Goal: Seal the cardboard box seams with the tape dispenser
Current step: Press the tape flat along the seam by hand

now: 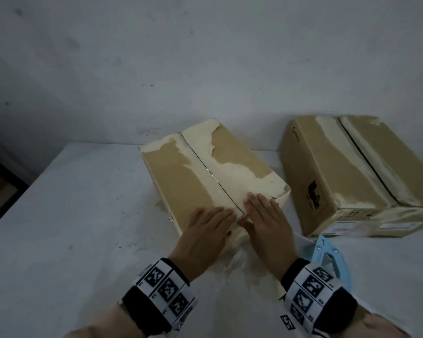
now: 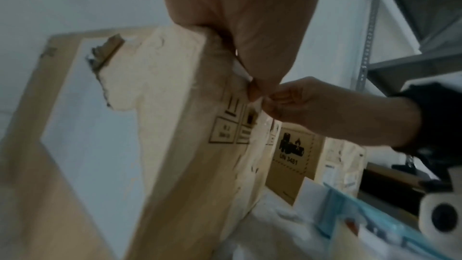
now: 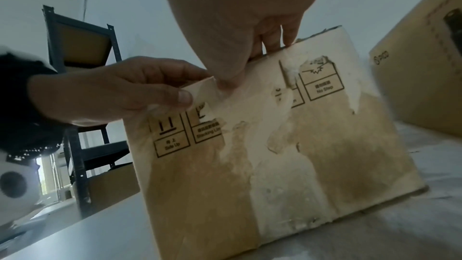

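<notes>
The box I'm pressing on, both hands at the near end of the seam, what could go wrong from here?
Both hands, left hand and right hand, press the near box flaps by the seam.
1. Its torn, peeled surface may hold tape poorly.
2. The blue tape dispenser lies behind your right wrist; letting go to reach it may let the flaps lift.
</notes>
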Demonstrator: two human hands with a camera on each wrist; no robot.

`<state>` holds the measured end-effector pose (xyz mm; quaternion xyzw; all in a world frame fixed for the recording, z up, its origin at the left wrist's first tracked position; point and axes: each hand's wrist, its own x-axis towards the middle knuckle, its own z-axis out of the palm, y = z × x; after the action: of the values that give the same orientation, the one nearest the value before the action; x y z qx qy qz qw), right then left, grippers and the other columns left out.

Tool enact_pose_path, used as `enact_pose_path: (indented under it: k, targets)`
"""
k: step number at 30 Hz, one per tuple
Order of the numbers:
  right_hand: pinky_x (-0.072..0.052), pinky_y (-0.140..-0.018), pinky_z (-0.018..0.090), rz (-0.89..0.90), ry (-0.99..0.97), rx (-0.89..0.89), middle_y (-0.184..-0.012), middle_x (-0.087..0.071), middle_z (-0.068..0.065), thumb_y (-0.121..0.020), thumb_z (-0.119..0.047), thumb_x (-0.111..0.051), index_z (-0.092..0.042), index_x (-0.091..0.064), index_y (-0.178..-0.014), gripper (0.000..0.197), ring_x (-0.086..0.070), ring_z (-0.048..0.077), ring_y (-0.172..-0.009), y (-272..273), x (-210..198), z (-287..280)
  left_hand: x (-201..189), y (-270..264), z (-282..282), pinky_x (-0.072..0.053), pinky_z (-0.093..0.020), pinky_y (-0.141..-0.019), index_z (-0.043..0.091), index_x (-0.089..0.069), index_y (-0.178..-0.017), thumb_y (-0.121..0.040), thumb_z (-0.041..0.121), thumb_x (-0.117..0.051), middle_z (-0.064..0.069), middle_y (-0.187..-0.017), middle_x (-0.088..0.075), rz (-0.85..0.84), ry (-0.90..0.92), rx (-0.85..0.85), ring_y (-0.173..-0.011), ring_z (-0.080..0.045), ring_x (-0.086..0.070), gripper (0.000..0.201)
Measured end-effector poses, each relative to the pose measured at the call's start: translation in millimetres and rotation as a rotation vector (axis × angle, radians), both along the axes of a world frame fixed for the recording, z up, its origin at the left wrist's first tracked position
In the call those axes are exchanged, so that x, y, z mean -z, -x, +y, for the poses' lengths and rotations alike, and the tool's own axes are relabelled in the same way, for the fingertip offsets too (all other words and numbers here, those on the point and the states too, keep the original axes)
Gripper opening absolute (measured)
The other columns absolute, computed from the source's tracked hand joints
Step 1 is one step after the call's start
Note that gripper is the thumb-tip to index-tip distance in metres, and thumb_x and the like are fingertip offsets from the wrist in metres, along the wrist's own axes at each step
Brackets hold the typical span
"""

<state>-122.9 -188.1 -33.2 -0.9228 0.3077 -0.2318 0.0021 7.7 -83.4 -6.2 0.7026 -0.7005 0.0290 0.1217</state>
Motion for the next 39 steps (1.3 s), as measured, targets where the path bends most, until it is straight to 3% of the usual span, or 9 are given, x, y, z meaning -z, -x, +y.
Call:
enact_pose_path:
  k: [4, 7, 9, 11, 13, 16, 25, 32, 39]
  targets:
    - [-0.034, -0.088, 0.034, -0.002, -0.001, -0.017, -0.11, -0.069, 0.013, -0.098, -0.043, -0.012, -0.005, -0.068, -0.102, 0.068, -0.066, 0.029, -0.099, -6, -7, 4, -8, -16, -1, -0.026, -0.024, -0.101, 0.015, -0.05, -0.127, -0.076, 0.042, -0.038, -0.002, -0.13, -0.057, 0.194, -0.005, -0.043, -0.12, -0.014, -0.052, 0.059]
    - [-0.034, -0.085, 0.033, 0.001, 0.033, -0.027, -0.109, -0.069, 0.013, -0.098, -0.043, -0.011, -0.004, -0.068, -0.102, 0.069, -0.067, 0.029, -0.097, -6, -8, 4, -20, -24, -13, -0.009, -0.042, -0.115, 0.019, -0.008, -0.148, -0.067, 0.075, -0.012, 0.007, -0.158, -0.004, 0.096, -0.312, -0.207, -0.145, -0.014, -0.003, 0.099]
    - [-0.034, -0.086, 0.033, 0.001, 0.04, -0.025, -0.109, -0.069, 0.014, -0.099, -0.042, -0.011, -0.004, -0.068, -0.102, 0.068, -0.067, 0.029, -0.097, -8, -8, 4, -24, -24, -23, -0.006, -0.051, -0.114, 0.019, -0.003, -0.148, -0.076, 0.078, -0.017, 0.008, -0.158, 0.003, -0.027, -0.4, -0.222, -0.146, -0.014, 0.005, 0.095]
    - [-0.034, -0.086, 0.034, 0.001, 0.038, -0.016, -0.109, -0.069, 0.013, -0.099, -0.042, -0.011, -0.004, -0.067, -0.102, 0.068, -0.067, 0.029, -0.097, -9, -7, 5, -21, -23, -28, -0.007, -0.053, -0.113, 0.018, -0.008, -0.148, -0.084, 0.071, -0.019, 0.006, -0.158, -0.003, -0.055, -0.403, -0.212, -0.146, -0.012, 0.0, 0.084]
    - [-0.033, -0.086, 0.034, -0.001, 0.065, 0.002, -0.109, -0.069, 0.013, -0.098, -0.042, -0.017, -0.004, -0.068, -0.102, 0.063, -0.067, 0.029, -0.097, -10, -4, 6, -17, -22, -24, -0.023, -0.051, -0.109, 0.016, -0.039, -0.139, -0.089, 0.061, -0.012, 0.004, -0.15, -0.034, -0.145, -0.253, -0.189, -0.14, -0.009, -0.028, 0.073]
    - [-0.034, -0.086, 0.034, -0.013, 0.109, 0.021, -0.108, -0.07, 0.013, -0.083, -0.037, -0.043, -0.005, -0.069, -0.1, 0.044, -0.067, 0.029, -0.096, -11, -1, 8, 0, -20, -16, -0.033, -0.043, -0.089, 0.018, -0.074, -0.095, -0.086, 0.046, -0.03, 0.004, -0.104, -0.072, -0.208, -0.01, -0.067, -0.104, -0.009, -0.065, 0.052]
    - [-0.036, -0.083, 0.033, -0.077, 0.109, -0.021, -0.109, -0.069, 0.012, -0.096, -0.043, -0.029, -0.006, -0.069, -0.1, 0.054, -0.067, 0.028, -0.096, -12, 3, 12, 14, -17, 1, -0.036, -0.034, -0.089, 0.019, -0.072, -0.068, -0.078, 0.03, -0.056, 0.006, -0.074, -0.074, -0.092, 0.454, 0.035, -0.074, -0.008, -0.071, 0.021]
    - [-0.036, -0.082, 0.033, -0.106, 0.144, -0.074, -0.109, -0.069, 0.011, -0.095, -0.046, -0.028, -0.007, -0.068, -0.101, 0.056, -0.064, 0.027, -0.096, -15, 2, 7, 17, -28, -6, -0.04, -0.038, -0.088, 0.015, -0.068, -0.104, -0.091, 0.05, -0.026, 0.0, -0.112, -0.07, -0.19, 0.224, -0.127, -0.11, -0.02, -0.063, 0.056]
    - [-0.028, -0.068, 0.03, -0.131, 0.138, -0.251, -0.106, -0.071, 0.002, -0.078, -0.041, -0.049, -0.018, -0.071, -0.096, 0.037, -0.043, 0.019, -0.084, -28, -5, -7, 22, -45, 3, -0.034, -0.038, -0.088, 0.017, -0.074, -0.09, -0.082, 0.037, -0.045, 0.002, -0.1, -0.074, -0.218, 0.345, -0.044, -0.108, -0.014, -0.058, 0.037]
